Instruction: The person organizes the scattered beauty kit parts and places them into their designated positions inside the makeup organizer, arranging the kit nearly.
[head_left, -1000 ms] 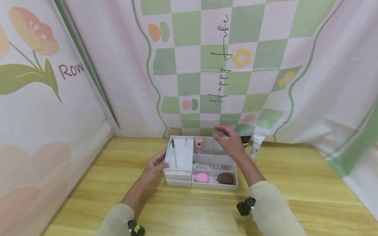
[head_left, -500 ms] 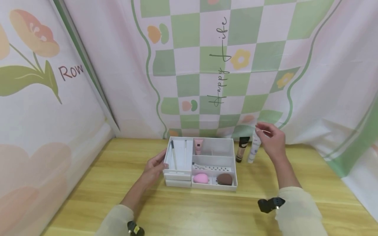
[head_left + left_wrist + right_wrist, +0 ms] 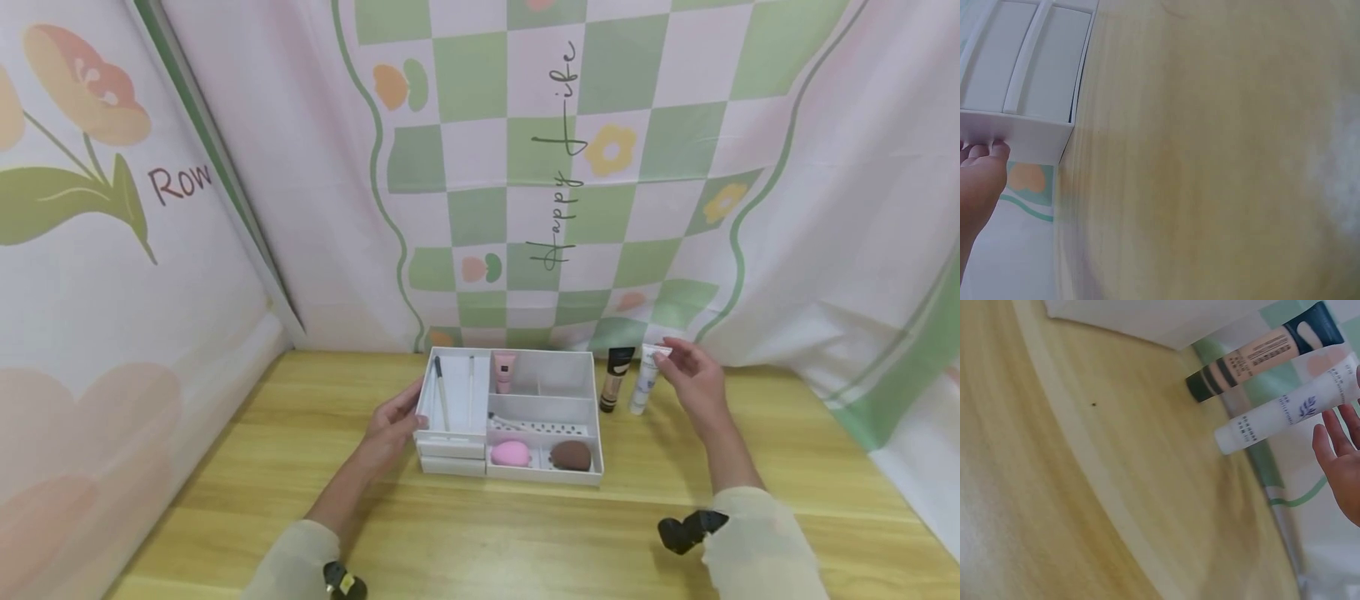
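A white desk organizer point(image 3: 543, 478) stands on the table. My left hand point(image 3: 392, 423) rests against its left side; in the left wrist view the fingertips point(image 3: 999, 149) touch the outer wall. Right of the organizer, my right hand point(image 3: 693, 379) pinches the top end of a white squeeze tube point(image 3: 643, 390) between thumb and fingers. That tube stands upright on its cap, with purple print showing in the right wrist view. Close to its left stands a beige tube with a black top point(image 3: 613, 382).
Inside the organizer are a small pink tube point(image 3: 504, 372), several thin brushes point(image 3: 442, 392), a pink makeup sponge point(image 3: 512, 453) and a brown one point(image 3: 572, 455). Two drawers point(image 3: 453, 457) sit at its front left. A patterned curtain point(image 3: 480, 217) hangs behind the table point(image 3: 525, 542).
My right hand has moved right from above the organizer to the white tube, then lowered and taken its top end. The left hand stays at the organizer's side.
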`<state>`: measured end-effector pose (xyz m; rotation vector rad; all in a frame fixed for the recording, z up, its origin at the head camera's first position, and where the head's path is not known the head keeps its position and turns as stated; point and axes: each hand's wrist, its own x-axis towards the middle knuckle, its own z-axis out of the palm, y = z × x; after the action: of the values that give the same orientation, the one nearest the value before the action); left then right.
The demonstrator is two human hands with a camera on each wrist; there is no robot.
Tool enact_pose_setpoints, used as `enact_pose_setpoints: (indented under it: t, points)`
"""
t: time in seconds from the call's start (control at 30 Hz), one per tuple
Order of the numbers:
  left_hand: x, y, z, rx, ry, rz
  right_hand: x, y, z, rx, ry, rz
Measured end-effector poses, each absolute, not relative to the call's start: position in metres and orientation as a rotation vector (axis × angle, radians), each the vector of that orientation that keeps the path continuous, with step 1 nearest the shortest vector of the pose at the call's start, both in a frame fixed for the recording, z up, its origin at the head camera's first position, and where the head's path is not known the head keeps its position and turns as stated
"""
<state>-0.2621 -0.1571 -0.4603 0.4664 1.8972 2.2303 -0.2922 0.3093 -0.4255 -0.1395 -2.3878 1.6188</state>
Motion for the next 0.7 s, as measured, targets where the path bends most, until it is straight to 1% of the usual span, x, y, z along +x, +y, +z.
enact_pose_setpoints:
  t: [0.3, 0.53, 0.7]
  points:
    - [-0.262, -0.158, -0.460, 0.478, 1.902, 2.222, -0.294, 0.309, -0.437, -0.117, -2.386, 1.652]
    - [-0.262, -0.158, -0.460, 0.475, 1.914, 2.210, -0.293, 0.305, -0.438, -0.078, -2.298, 1.762]
    - [-0.262, -0.158, -0.461, 0.486, 1.908, 2.217, -0.292, 0.304, -0.438, -0.088, -2.279, 1.745]
